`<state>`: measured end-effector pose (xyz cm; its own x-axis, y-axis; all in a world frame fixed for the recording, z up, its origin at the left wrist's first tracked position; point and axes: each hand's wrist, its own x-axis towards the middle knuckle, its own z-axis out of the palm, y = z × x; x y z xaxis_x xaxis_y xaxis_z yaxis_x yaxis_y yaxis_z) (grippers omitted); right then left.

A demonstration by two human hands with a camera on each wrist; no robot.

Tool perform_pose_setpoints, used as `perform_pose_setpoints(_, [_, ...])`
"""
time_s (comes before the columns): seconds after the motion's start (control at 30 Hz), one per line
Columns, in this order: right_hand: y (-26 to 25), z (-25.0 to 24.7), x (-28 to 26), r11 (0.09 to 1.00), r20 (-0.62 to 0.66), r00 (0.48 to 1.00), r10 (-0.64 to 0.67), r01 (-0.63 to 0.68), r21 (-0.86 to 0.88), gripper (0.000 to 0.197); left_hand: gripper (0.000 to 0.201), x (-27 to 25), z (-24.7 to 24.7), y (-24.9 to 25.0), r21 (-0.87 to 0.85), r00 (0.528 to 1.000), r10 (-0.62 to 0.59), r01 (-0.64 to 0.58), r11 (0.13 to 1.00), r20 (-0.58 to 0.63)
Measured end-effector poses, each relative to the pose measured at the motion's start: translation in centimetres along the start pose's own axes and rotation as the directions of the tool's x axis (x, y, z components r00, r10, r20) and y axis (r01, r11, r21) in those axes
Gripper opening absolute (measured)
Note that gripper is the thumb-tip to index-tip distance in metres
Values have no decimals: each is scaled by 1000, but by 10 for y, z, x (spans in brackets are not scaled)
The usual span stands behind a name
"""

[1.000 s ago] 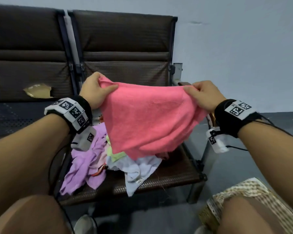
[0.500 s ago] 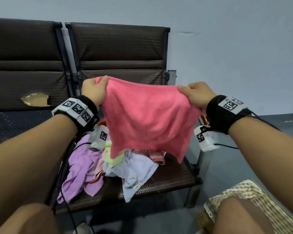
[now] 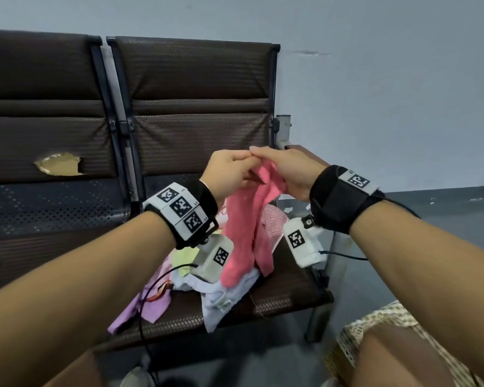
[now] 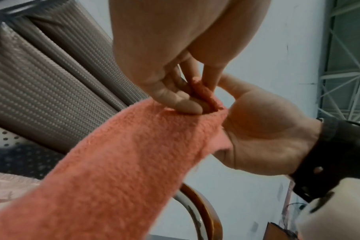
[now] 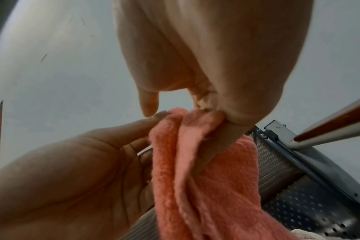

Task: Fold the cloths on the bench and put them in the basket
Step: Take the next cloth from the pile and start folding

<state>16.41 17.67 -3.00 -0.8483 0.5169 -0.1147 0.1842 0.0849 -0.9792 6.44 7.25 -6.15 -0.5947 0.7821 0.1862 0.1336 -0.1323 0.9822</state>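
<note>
A person seated before a brown metal bench (image 3: 196, 129) raises both forearms and brings the hands together above the seat, fingertips meeting at the top of a pink cloth (image 3: 243, 233). The left hand (image 3: 229, 174) pinches the cloth's upper corners between thumb and fingers; the right hand (image 3: 288, 171) meets it from the other side, its fingers curled onto the same gathered edge. The cloth hangs doubled in a narrow drape from the two hands, its lower end touching a heap of other cloths (image 3: 207, 291) in lilac, white, pale green and patterned pink on the seat.

The head view alone takes in the bench, the heap, a torn patch in the neighbouring backrest (image 3: 58, 163) and a woven basket (image 3: 347, 344) on the floor at lower right, largely hidden behind the person's knee; what it holds cannot be told. The left wrist view shows the left hand's fingertips (image 4: 187, 105) pressing into a fold of the cloth (image 4: 117, 170), with the right hand's palm (image 4: 263, 138) open-faced beside it. The right wrist view shows the right hand (image 5: 216, 65) clamping the bunched corner (image 5: 195, 116) while the left hand's fingers (image 5: 146, 123) reach its edge.
</note>
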Motion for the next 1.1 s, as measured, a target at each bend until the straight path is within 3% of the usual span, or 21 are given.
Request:
perform_pose_setpoints(0.07, [2,-3,-2,1000,3,1000,-3,3,2,39,28,-2,-7,3,-71,996,-79,82,994,38])
perform_pose_setpoints(0.13, [3,-5,-4,1000,8,1000,-11,12,-26,8,36,-1,-16,3,-162,985,-165,155,975,-52])
perform_pose_setpoints(0.23, [5,-7,-2,998,46,998,-39,41,-51,16,35,5,-29,-5,-17,951,-119,119,993,-285])
perform_pose_setpoints(0.27, [5,-6,-3,997,76,995,-57,61,-40,20,43,6,-32,-8,26,953,-130,142,990,-275])
perform_pose_setpoints(0.33, [2,-6,-3,996,112,990,-88,90,-13,36,47,4,-35,-13,3,973,-220,221,975,-65])
perform_pose_setpoints(0.4, [-1,-8,1,995,93,991,-95,95,5,35,26,2,-36,-11,-24,955,-265,270,963,131])
perform_pose_setpoints(0.43, [-1,-12,5,995,69,993,-93,94,-11,28,15,2,-37,-9,-48,954,-256,266,963,156])
perform_pose_setpoints(0.5, [-2,-21,9,993,59,995,-84,89,-72,11,16,11,-42,-8,-134,980,-177,188,973,94])
perform_pose_setpoints(0.6, [4,-45,20,922,54,997,-60,76,-379,45,38,31,-52,-5,-162,996,-89,88,983,3])
perform_pose_setpoints(0.67, [7,-55,28,778,-8,996,-85,61,-625,40,32,45,-56,-3,116,997,-5,15,993,-81])
perform_pose_setpoints(0.7, [8,-60,35,725,-51,992,-120,52,-687,33,26,53,-56,-2,305,992,56,-17,952,-117])
perform_pose_setpoints(0.77, [4,-65,46,720,-125,968,-218,73,-690,14,18,67,-56,3,527,968,161,-37,849,-191])
perform_pose_setpoints(0.8, [0,-64,50,737,-162,947,-278,102,-668,18,20,74,-56,8,544,951,194,-34,838,-241])
perform_pose_setpoints(0.9, [-13,-60,65,769,-245,848,-469,256,-586,29,25,91,-56,30,422,890,266,-95,902,-369])
perform_pose_setpoints(1.0, [-28,-54,71,775,-293,766,-572,388,-498,20,28,95,-60,49,269,864,323,-229,935,-386])
perform_pose_setpoints(1.1, [-21,-51,71,795,-264,790,-553,406,-451,21,29,85,-68,43,242,905,309,-242,940,-293])
